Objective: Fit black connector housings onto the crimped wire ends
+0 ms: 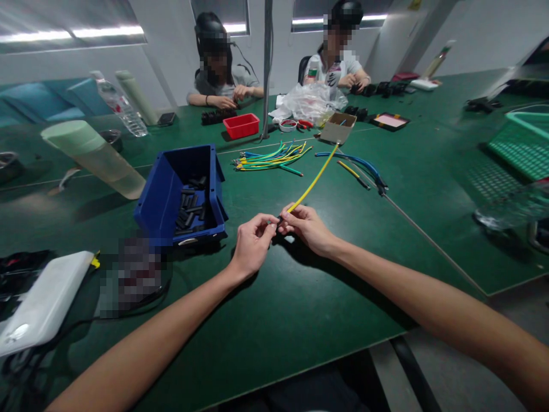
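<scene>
Near the middle of the table, my two hands meet at the near end of a yellow wire. My right hand is closed around the wire close to that end. With thumb and forefinger, my left hand pinches a small black sleeve at the wire's end; fingers partly cover it, so how far it sits on the wire is hidden. The wire's far end rises toward a small cardboard box. Left of my hands stands a blue bin with several black sleeves in it.
Beyond my hands lie a bundle of yellow, green and blue wires, several blue wires and a red tray. A tilted bottle and white power bank are left, a green basket right. Two people work opposite.
</scene>
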Motion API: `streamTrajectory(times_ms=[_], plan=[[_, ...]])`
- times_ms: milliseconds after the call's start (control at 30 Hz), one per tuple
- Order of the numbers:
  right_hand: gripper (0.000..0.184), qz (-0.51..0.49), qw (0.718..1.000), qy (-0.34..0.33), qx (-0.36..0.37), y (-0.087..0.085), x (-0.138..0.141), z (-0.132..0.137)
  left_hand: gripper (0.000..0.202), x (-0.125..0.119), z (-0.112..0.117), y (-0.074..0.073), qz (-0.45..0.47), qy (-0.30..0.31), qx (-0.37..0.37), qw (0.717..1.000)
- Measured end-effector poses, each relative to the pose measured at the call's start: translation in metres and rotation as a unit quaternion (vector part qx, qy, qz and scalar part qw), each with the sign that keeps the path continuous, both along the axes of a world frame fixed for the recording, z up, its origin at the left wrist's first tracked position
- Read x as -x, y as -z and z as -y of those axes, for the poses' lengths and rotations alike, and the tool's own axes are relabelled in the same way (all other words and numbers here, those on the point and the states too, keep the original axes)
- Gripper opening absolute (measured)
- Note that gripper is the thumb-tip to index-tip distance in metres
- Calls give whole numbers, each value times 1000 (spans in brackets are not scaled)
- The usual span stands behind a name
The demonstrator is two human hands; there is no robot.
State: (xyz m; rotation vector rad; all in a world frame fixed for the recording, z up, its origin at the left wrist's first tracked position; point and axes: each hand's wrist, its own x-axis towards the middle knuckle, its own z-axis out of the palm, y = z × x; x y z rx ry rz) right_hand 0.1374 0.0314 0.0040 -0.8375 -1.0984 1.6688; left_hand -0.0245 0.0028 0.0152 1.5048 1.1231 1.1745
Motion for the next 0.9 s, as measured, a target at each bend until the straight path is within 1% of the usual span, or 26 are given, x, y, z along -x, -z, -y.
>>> streamTrajectory(times_ms=[67,133,233,333,433,567,667,733,833,900], plan=[[26,8,1000,12,-8,-1,0,0,25,1,-3,3,-7,-4,22,1000],[26,36,998,28,-33,-2,0,0,29,1,-5,4,-5,-2,52,999],[27,76,993,46,-83,-5,0,2,25,2,-7,4,13,-2,79,997],[26,88,988,43,-117,-7,1,4,21,2,-7,2,42,-15,74,996],[27,77,990,28,-118,-7,2,4,18,1,-6,0,51,-23,62,997],[29,60,994,9,-89,-6,2,2,17,0,-4,1,27,-27,39,998],[28,74,994,6,-75,-8,1,1,17,-1,-1,2,-24,-28,-21,999],[27,70,996,2,-63,-11,0,1,16,0,2,3,-72,-39,-91,992],[26,34,999,-5,-36,-13,-1,2,13,2,3,4,-134,-66,-215,965],[25,12,1000,-3,-10,-14,-1,2,12,3,2,5,-164,-70,-281,943]])
